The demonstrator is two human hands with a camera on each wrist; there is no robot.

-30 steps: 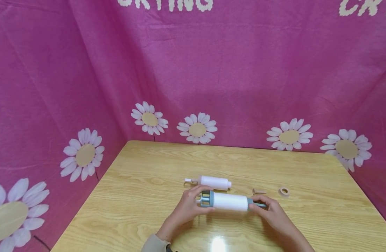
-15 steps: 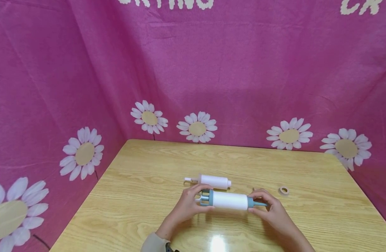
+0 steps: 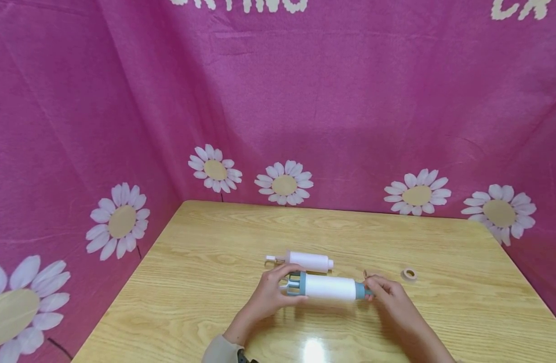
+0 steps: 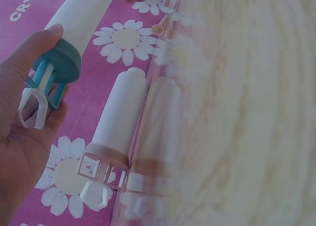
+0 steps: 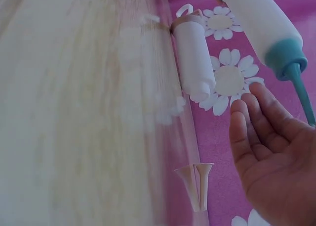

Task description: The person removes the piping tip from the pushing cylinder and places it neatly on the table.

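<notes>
A white pastry syringe (image 3: 330, 287) with teal ends is held sideways over the table. My left hand (image 3: 269, 295) grips its teal rear collar, fingers on the far side and thumb nearer me. A white ring handle (image 4: 34, 106) sticks out of that end beside the palm. At the other end, my right hand (image 3: 395, 302) pinches the narrow teal nozzle (image 5: 299, 92), which the fingers cover in the head view. In the right wrist view several fingers (image 5: 271, 129) stretch out below the nozzle, while the thumb is outside that picture.
A second white syringe (image 3: 308, 261) with a pinkish-brown collar lies just behind the held one. Past my right hand lies a small pinkish-brown nozzle (image 5: 203, 186). A matching ring (image 3: 409, 274) rests farther right on the wooden table (image 3: 191, 282). Pink flowered cloth (image 3: 332, 126) hangs behind.
My right hand has shifted from the teal front cap onto the narrow nozzle, covering most of it in the head view. The left hand keeps its grip; the syringe moved slightly up and left.
</notes>
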